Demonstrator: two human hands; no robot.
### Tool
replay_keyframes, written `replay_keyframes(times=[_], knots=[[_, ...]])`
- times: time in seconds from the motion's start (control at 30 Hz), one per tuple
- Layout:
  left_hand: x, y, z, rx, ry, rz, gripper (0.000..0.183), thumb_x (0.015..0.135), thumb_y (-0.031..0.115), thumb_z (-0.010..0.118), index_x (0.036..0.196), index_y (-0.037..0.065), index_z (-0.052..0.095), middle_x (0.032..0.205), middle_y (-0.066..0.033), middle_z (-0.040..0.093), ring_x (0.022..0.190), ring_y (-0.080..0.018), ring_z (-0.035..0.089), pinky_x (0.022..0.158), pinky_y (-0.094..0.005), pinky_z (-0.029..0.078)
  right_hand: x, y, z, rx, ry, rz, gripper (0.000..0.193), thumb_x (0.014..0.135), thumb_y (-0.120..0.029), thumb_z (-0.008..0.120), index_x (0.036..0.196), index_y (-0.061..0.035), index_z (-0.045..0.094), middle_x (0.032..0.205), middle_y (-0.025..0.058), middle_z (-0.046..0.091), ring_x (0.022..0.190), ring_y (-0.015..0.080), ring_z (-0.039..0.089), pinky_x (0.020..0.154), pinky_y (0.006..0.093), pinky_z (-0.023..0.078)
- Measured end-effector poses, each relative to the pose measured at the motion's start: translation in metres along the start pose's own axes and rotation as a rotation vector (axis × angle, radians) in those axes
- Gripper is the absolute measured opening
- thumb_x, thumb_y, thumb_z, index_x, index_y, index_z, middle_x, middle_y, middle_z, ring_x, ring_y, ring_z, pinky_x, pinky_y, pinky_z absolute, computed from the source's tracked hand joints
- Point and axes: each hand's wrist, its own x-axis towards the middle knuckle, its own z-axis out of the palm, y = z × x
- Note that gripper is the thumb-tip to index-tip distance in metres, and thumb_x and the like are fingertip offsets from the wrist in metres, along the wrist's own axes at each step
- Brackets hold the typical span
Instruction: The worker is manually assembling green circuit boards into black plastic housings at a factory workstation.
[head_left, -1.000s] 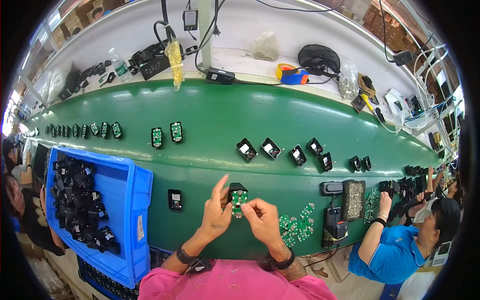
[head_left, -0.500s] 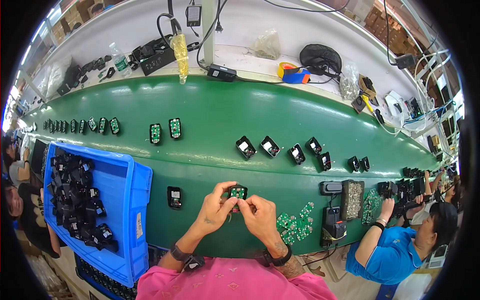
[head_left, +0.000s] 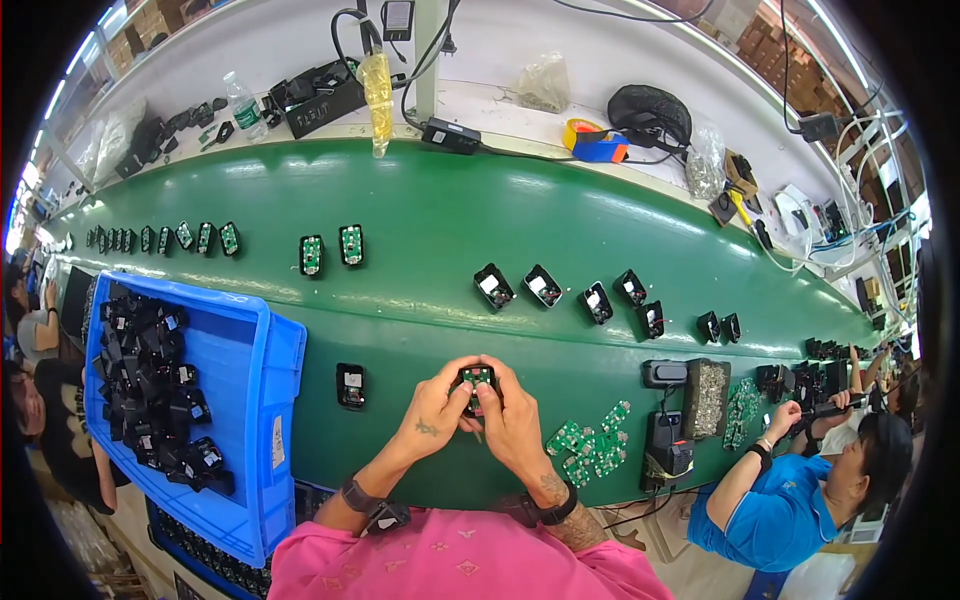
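Observation:
Between both hands, over the green bench, I hold a small black plastic housing [head_left: 477,378] with a green circuit board [head_left: 480,376] inside it. My left hand [head_left: 436,408] wraps its left side, the thumb on the board. On the other side my right hand [head_left: 511,416] cups the housing, its thumb also pressing the board. The housing's lower end is partly covered by my thumbs. To the left lies another open black housing [head_left: 350,386] with a white part inside. Loose green circuit boards [head_left: 592,446] are heaped right of my right hand.
A blue crate [head_left: 275,350] of black housings stands at left. Along the far bench lie housings with boards [head_left: 312,256] and others without [head_left: 493,287]. A black device [head_left: 667,450] and a box of small parts [head_left: 707,398] sit at right, beside a co-worker in blue [head_left: 770,510].
My right hand has closed in around the housing, and both thumbs now press on the board. The view has shifted slightly. The co-worker's near hand has moved a little.

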Motion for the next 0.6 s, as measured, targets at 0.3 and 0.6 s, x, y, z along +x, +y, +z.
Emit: replay_keyframes(times=[0.3, 0.6], knots=[[0.040, -0.013, -0.014, 0.096, 0.139, 0.064, 0.031, 0.098, 0.007, 0.044, 0.125, 0.000, 0.057, 0.079, -0.0105, 0.066, 0.055, -0.0160, 0.067, 0.047, -0.0281, 0.054, 0.041, 0.023, 0.028, 0.047, 0.008, 0.159, 0.041, 0.097, -0.021, 0.057, 0.135, -0.0060, 0.052, 0.083, 0.0127, 0.066, 0.075, 0.0219, 0.066, 0.066, 0.0369, 0.052], [0.176, -0.034, -0.101, 0.012, 0.683, 0.088, 0.039, 0.098, 0.009, 0.048, 0.135, 0.000, 0.048, 0.097, -0.0128, 0.065, 0.053, -0.0206, 0.066, 0.045, -0.0283, 0.054, -0.011, 0.045, -0.075, -0.352, 0.097, -0.131, 0.031, 0.086, -0.011, 0.070, 0.115, -0.0026, 0.066, 0.100, 0.0151, 0.064, 0.081, 0.0320, 0.065, 0.073, 0.0392, 0.053]])
